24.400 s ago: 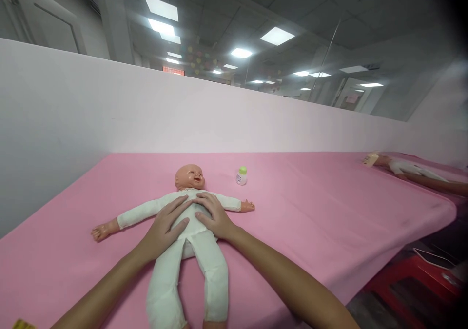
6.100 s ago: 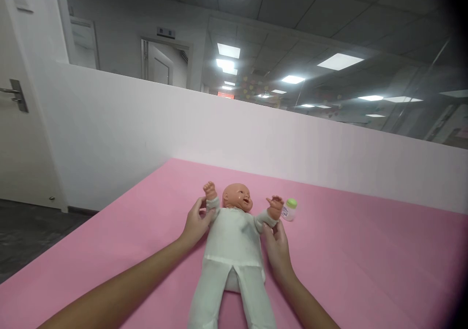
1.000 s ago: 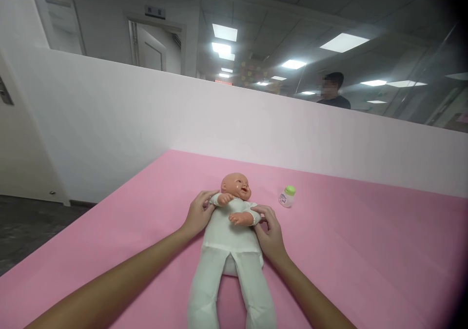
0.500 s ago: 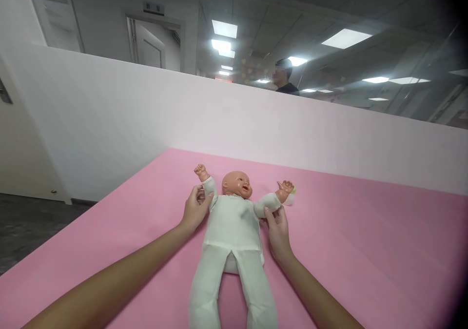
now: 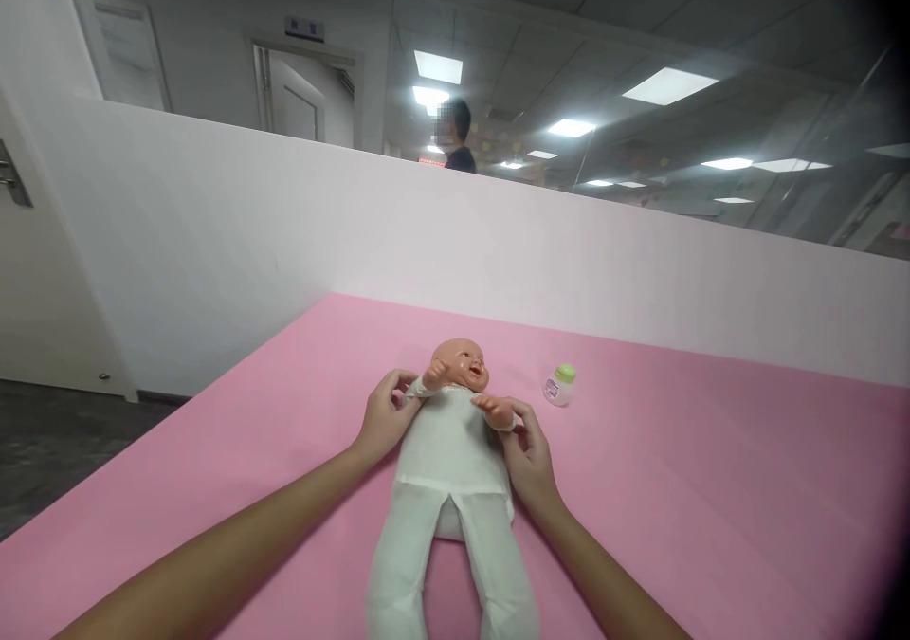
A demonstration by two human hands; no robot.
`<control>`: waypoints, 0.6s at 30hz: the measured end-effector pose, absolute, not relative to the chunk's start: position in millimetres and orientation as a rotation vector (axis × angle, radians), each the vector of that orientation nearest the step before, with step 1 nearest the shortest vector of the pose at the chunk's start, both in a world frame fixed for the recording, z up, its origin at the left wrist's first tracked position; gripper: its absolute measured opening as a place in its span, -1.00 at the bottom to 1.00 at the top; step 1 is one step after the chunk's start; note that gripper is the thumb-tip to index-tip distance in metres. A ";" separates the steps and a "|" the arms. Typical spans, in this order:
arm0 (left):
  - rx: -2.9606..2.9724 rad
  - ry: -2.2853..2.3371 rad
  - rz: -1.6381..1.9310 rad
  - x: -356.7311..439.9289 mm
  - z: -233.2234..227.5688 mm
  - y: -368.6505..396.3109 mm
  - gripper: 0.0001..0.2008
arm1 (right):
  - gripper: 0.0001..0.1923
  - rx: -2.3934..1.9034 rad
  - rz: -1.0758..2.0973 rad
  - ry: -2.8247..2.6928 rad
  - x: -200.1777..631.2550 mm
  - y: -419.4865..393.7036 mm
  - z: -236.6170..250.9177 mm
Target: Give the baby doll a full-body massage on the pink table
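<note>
The soft-bodied baby doll in a white cloth suit with a plastic head (image 5: 449, 450) lies on its back on the pink padded desk (image 5: 711, 507), its long axis running from the head at the far side toward the legs near the person, almost straight down the middle between the two forearms. Each grip sits at one shoulder, so the doll's body lies between them, not ahead of either.

The left hand (image 5: 384, 419) is at the doll's arm on that side, fingers curled around the white sleeve, folding the small arm up toward the chin. The right hand (image 5: 527, 450) is closed on the other sleeve just below the plastic wrist, with that arm bent inward across the chest. Both hands are equally near; neither has to reach. Both forearms come in low over the desk, angled inward, wrists nearly flat.

A small white bottle with a green cap (image 5: 560, 385) stands upright beyond the right hand, near but apart from it. Behind the white partition wall (image 5: 284, 223) a person (image 5: 457, 137) stands.
</note>
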State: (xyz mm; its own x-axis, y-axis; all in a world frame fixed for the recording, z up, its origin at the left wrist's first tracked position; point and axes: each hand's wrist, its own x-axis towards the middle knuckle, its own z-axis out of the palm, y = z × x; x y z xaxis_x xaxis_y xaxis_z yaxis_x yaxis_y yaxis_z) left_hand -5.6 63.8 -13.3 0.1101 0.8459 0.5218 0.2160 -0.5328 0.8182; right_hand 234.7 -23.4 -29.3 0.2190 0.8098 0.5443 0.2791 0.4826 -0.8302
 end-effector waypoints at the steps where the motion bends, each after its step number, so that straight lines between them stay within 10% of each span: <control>1: 1.767 1.029 1.447 -6.4 -13.7 65.3 -0.78 | -0.68 -1.062 0.550 -1.270 234.8 -22.7 -29.5; 18: 1.902 0.968 1.421 -7.4 -14.9 64.4 -0.74 | -0.69 -1.108 0.247 -1.525 231.8 -29.9 -24.4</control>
